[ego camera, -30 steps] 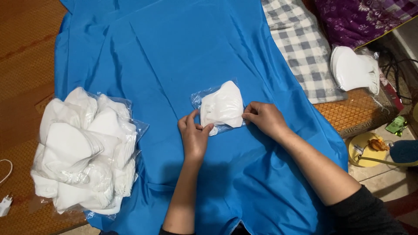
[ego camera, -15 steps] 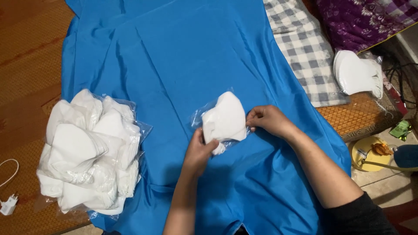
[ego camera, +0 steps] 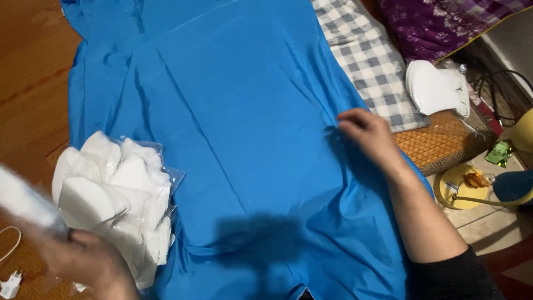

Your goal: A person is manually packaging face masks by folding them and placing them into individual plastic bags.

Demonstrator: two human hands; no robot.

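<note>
Left hand (ego camera: 83, 261) seemingly grips blurred white packet (ego camera: 25, 201)

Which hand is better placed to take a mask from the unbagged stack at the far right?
The right hand, probably: it lies on the blue cloth nearest the stack of white masks, while the left hand is by the bagged masks.

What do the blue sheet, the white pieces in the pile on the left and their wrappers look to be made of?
Blue sheet: thin woven fabric, matte with a slight sheen; it creases and ripples softly. White pieces: probably soft non-woven or foam-like material, matte, with cupped shapes and rounded edges. Wrappers: clear thin plastic film, glossy, with glints at the edges. The left hand holds a blurred white piece.
</note>
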